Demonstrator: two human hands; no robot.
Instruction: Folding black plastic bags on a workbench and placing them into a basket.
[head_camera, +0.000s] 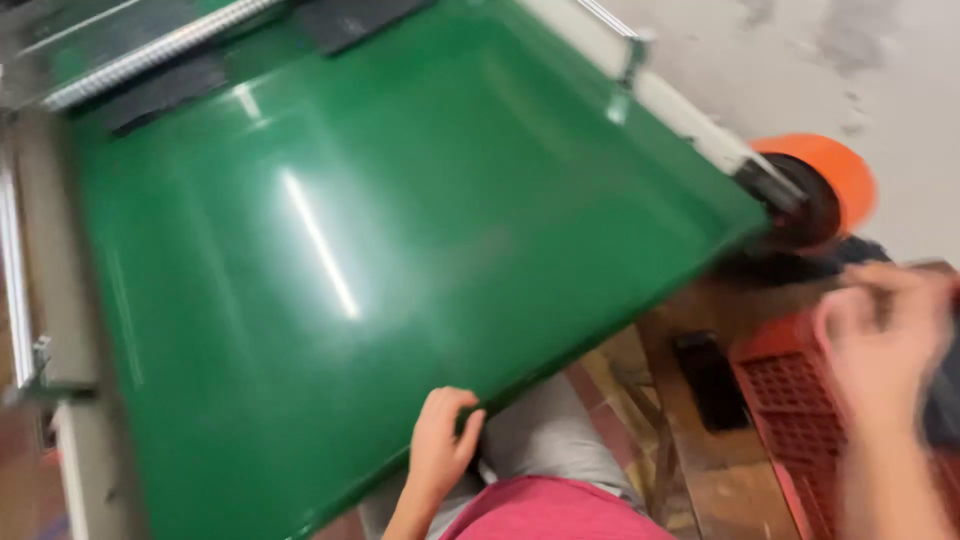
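A wide glossy green conveyor belt (400, 230) fills most of the view, tilted across the frame. My left hand (442, 435) rests at the belt's near edge with fingers curled loosely, holding nothing I can see. My right hand (885, 330) is blurred at the right, raised over a red plastic crate (790, 400). Its fingers seem to touch something dark at the crate's top, but blur hides whether it grips it.
An orange and black roller (815, 195) sits at the belt's right end. A dark phone-like slab (708, 378) lies on a wooden surface beside the crate. A grey metal frame (60, 300) runs along the belt's left side. My pink shirt (550, 510) shows at the bottom.
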